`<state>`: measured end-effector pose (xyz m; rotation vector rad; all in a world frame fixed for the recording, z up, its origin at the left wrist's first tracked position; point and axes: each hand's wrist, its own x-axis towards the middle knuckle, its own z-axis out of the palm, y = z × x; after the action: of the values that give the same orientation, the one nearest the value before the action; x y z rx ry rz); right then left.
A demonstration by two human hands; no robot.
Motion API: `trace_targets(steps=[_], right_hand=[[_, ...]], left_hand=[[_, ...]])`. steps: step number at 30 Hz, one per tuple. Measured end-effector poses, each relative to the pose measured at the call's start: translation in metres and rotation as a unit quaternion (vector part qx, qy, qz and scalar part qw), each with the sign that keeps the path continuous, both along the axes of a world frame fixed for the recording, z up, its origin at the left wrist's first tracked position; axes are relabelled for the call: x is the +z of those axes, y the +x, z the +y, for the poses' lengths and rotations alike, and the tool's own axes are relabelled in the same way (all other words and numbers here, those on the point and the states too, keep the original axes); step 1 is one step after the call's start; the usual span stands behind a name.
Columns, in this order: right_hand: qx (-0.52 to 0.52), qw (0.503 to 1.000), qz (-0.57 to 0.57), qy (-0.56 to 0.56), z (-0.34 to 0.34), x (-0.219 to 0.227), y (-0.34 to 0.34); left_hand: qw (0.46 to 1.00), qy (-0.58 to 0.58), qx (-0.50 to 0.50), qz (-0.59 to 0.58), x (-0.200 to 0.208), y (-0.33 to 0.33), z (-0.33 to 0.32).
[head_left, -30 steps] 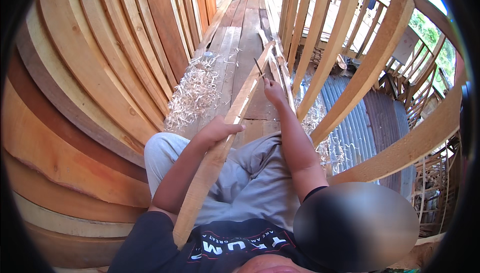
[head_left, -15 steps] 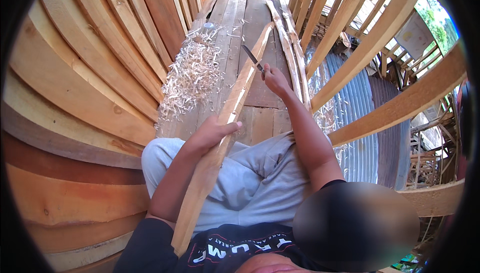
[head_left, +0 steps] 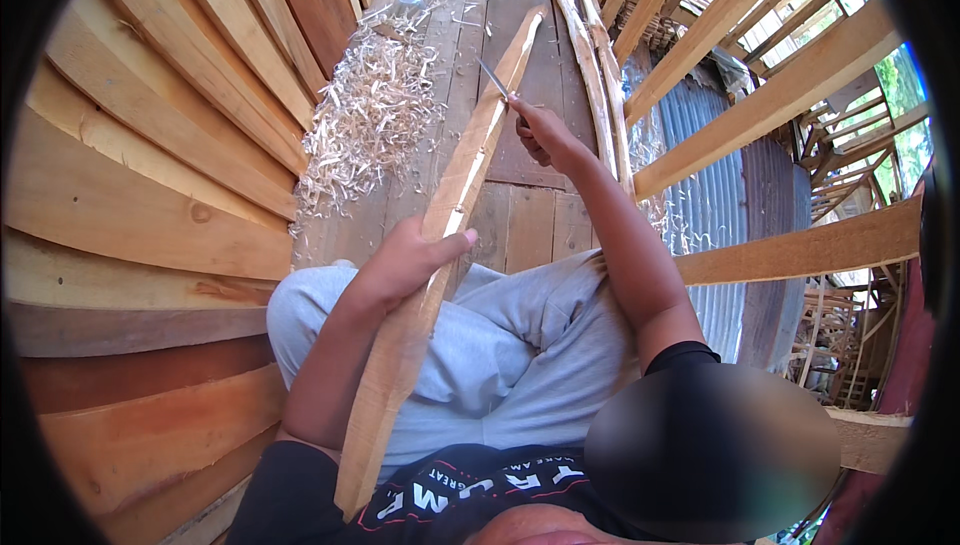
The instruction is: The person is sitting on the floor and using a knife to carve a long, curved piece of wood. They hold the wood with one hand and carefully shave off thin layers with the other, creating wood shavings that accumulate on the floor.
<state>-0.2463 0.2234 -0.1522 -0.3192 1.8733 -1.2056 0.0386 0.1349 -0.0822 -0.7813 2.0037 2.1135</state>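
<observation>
A long piece of wood (head_left: pixel 468 177) slants across my lap, its near end by my left upper arm and its narrowed far end over the floor. Pale, freshly cut patches run along its edge. My left hand (head_left: pixel 415 260) is wrapped round its middle, thumb across the top. Farther along, my right hand (head_left: pixel 545 133) grips a knife (head_left: pixel 492 76), whose handle is mostly hidden by the fingers. The thin blade points up and left, lying across or just above the wood; I cannot tell whether it touches.
A heap of curled wood shavings (head_left: pixel 370 120) lies on the plank floor (head_left: pixel 515 220) to the left, with a small clear container (head_left: pixel 408 3) at its far end. Two peeled poles (head_left: pixel 590 55) lie along the right. A board wall (head_left: pixel 150 215) rises left; slatted railing (head_left: pixel 760 135) stands right.
My right hand and the knife have moved a little up and left along the wood, and the blade has turned. The left hand keeps its hold. The whole view has shifted slightly.
</observation>
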Motion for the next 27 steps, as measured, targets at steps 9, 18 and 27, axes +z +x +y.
trace_targets(steps=[9,18,27], right_hand=[[-0.284,0.907,-0.252,-0.184,0.026,-0.019,-0.047],[-0.128,0.978,0.152,-0.061,0.018,0.020,-0.043],[0.120,0.902,0.396,-0.124,0.016,0.014,-0.001]], left_hand=[[1.000,-0.011,-0.001,-0.012,0.004,-0.004,0.002],[1.000,-0.022,0.007,-0.007,-0.019,-0.006,-0.001],[0.989,0.133,0.038,-0.059,-0.013,-0.010,0.001]])
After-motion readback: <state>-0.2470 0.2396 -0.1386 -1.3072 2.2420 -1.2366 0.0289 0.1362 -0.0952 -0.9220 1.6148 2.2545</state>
